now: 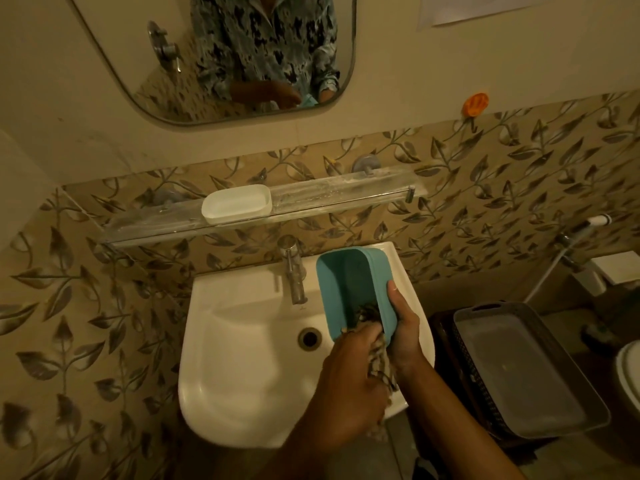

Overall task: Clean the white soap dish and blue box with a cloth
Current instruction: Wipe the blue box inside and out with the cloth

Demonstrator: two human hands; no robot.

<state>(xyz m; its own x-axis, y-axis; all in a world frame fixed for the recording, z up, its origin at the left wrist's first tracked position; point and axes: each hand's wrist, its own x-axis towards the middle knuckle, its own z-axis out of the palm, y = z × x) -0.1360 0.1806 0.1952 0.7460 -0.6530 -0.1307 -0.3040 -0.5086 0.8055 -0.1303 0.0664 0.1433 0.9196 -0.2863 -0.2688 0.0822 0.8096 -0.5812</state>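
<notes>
The blue box (pixel 346 289) is held tilted over the right side of the white sink (pixel 249 358), its open side facing me. My right hand (pixel 403 327) grips its right wall from outside, thumb on the rim. My left hand (pixel 349 386) holds a striped cloth (pixel 379 355) and pushes it into the box's near bottom corner. The cloth's loose end hangs down between my wrists. The white soap dish (pixel 236 204) stands apart on the glass shelf (pixel 329 197) above the tap.
A chrome tap (pixel 294 271) rises just left of the box. A grey tray (pixel 530 372) rests on a dark basket at the right. A toilet rim (pixel 628 368) shows at the far right edge. A mirror (pixel 214 57) hangs above.
</notes>
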